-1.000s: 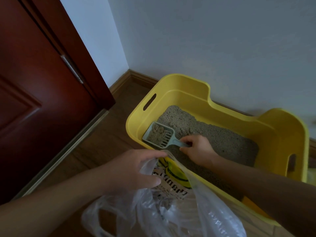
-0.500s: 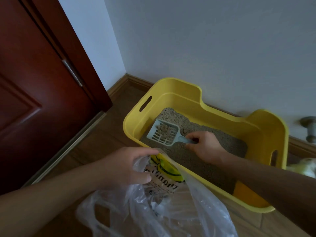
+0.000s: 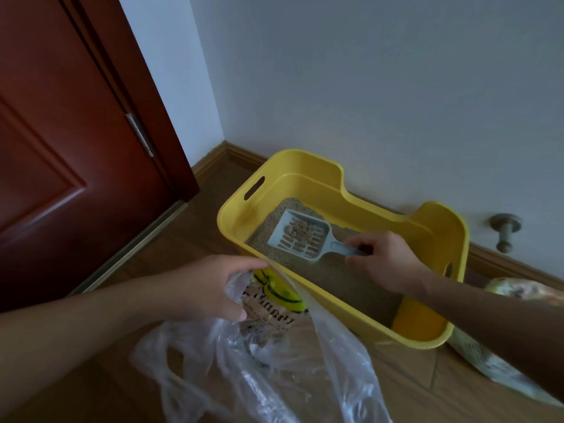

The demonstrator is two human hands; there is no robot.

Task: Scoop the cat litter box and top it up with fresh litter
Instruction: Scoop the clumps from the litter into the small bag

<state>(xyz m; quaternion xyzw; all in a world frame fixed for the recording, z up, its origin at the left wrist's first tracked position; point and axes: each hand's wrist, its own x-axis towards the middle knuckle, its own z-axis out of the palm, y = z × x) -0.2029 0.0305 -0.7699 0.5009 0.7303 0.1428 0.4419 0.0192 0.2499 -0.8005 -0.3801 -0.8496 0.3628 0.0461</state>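
Wooden floor (image 3: 396, 392) down in the corner, pale wall (image 3: 366, 87) behind and a dark red door (image 3: 61, 148) on the left, and right against the baseboard sits the yellow litter box (image 3: 305, 184), with a layer of grey-brown litter (image 3: 345, 276) across its bottom. Right hand (image 3: 384, 261) is inside the box, fingers curled tight around the handle of a pale blue slotted scoop (image 3: 283, 221). The scoop head points toward the box's far left corner, over the litter, with a small heap of brownish clumps (image 3: 300, 232) sitting on its slots; whether its underside touches the litter I can't tell. Left hand (image 3: 207, 285) is just outside the near rim, thumb and fingers pinched on the edge of a clear plastic bag (image 3: 274, 377), which spills crumpled onto the floor in front of the box. Through the plastic, at the hand, a patch of yellow print (image 3: 274, 285) with black lettering shows, too creased to read. Over on the right, a grey doorstop (image 3: 505, 227) stands by the baseboard beyond the box. Another pale, crinkled bag (image 3: 518, 291) lies beside the box's right end, partly hidden by the right forearm.
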